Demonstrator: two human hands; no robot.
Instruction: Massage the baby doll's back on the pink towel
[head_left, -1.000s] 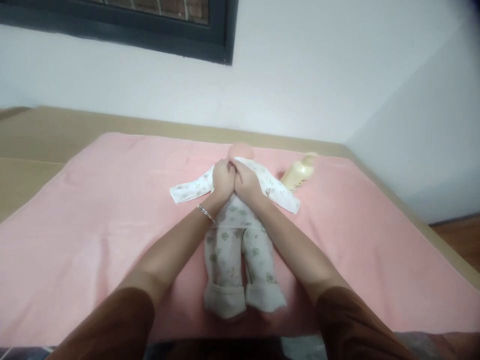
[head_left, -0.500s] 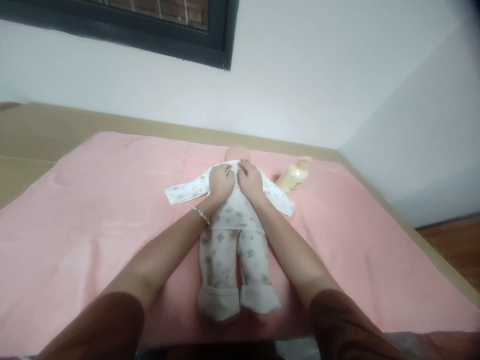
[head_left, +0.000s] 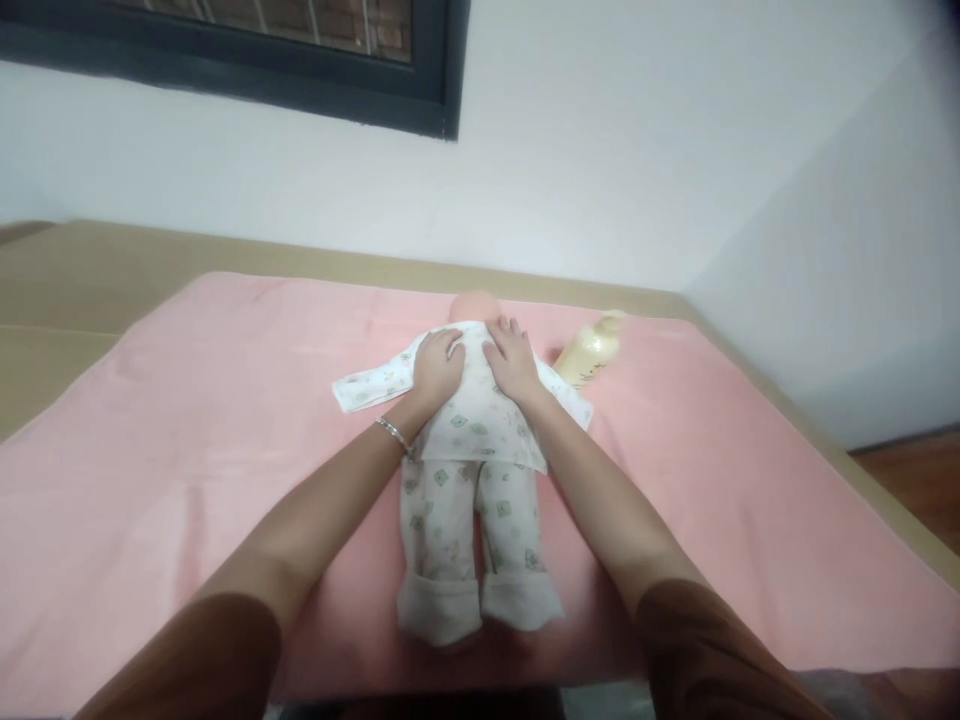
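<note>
A baby doll (head_left: 474, 306) lies face hidden from me on a pink sheet (head_left: 247, 400), its head toward the wall. It wears a white patterned top (head_left: 472, 420) with the sleeves spread to both sides, and matching trousers (head_left: 442, 520) with turned-up cuffs. My left hand (head_left: 439, 366) rests on the left side of the chest part of the top, fingers extended, a silver bangle (head_left: 394, 435) on the wrist. On the right side of the chest my right hand (head_left: 513, 362) lies with its fingers spread. Neither hand grips the cloth.
A pale yellow bottle (head_left: 591, 350) lies on the sheet just beyond the doll's right-hand sleeve. The sheet covers a tan surface (head_left: 135, 255) that meets the white wall (head_left: 585, 150). A dark-framed window (head_left: 435, 90) sits above, at the upper left.
Both hands have moved apart from the neckline toward the sides of the chest. The right fingers, curled at the collar before, are now spread; the left fingers have straightened too.
</note>
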